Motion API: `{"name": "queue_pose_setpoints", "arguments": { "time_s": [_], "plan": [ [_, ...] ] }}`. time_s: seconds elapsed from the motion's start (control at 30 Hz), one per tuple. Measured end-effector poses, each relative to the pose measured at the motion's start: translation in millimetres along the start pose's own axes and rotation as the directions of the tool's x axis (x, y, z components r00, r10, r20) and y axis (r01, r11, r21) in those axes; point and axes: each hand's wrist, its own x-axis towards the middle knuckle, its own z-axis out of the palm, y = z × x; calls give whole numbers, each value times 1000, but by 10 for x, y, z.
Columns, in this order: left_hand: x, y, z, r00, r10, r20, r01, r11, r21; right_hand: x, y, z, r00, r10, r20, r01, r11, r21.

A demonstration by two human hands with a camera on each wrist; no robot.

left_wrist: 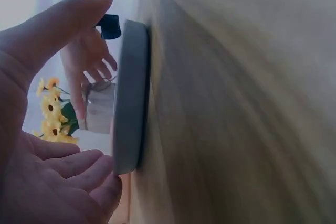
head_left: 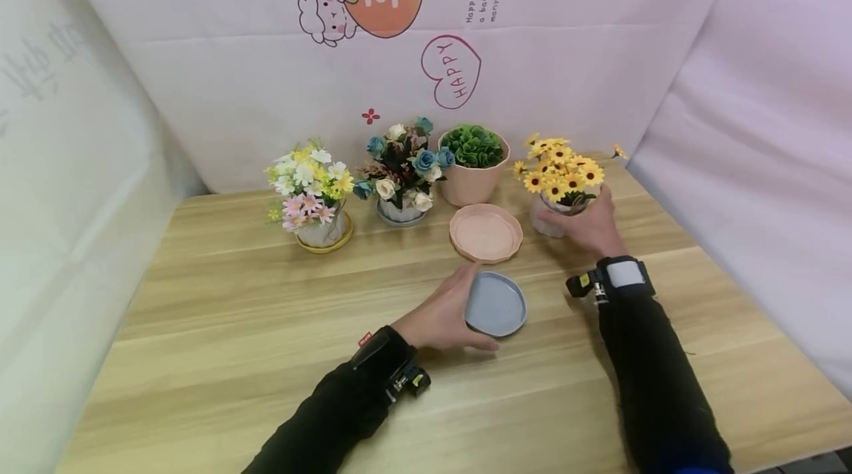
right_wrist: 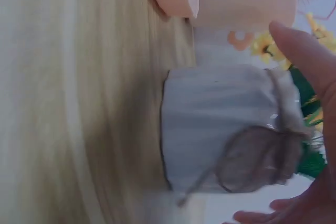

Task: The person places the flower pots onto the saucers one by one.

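Note:
My left hand (head_left: pixel 446 315) spans a round grey saucer (head_left: pixel 496 304) on the table. Fingertips meet one end of its rim in the left wrist view, while the thumb stands a little off the other end. Around a whitish pot (right_wrist: pixel 226 129) tied with twine, my right hand (head_left: pixel 589 222) is spread, its thumb and fingers apart from the pot's sides in the right wrist view. Yellow flowers (head_left: pixel 559 167) with dark centres fill this pot. A pink scalloped saucer (head_left: pixel 486 234) lies between the grey one and the back row.
Behind the pink saucer stands a pink pot (head_left: pixel 471 182) with a green plant. Further left are blue and cream roses (head_left: pixel 402 163) in a pot on a grey saucer, then a daisy pot (head_left: pixel 322 226) on a yellow saucer (head_left: pixel 342 241). A printed white cloth (head_left: pixel 233 75) hangs behind the table.

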Motion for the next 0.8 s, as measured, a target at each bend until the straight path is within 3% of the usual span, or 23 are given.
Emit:
{"name": "queue_pose_setpoints", "arguments": {
  "time_s": [0.2, 0.4, 0.57, 0.67, 0.8],
  "plan": [
    [64, -53, 58, 999, -5, 34, 5, 1000, 12, 161, 146, 178, 997, -51, -61, 60, 986, 157],
    [88, -141, 107, 998, 46, 39, -48, 998, 31, 161, 257, 241, 988, 26, -151, 2, 983, 182],
    [121, -152, 55, 997, 79, 13, -79, 996, 36, 244, 221, 224, 988, 10, -152, 16, 986, 167],
    [128, -114, 8, 998, 54, 10, -54, 998, 30, 296, 190, 231, 990, -2, -143, 27, 985, 172],
    [125, -122, -5, 999, 28, 17, -29, 999, 37, 304, 186, 266, 991, 42, -130, -16, 981, 194]
  ]
}}
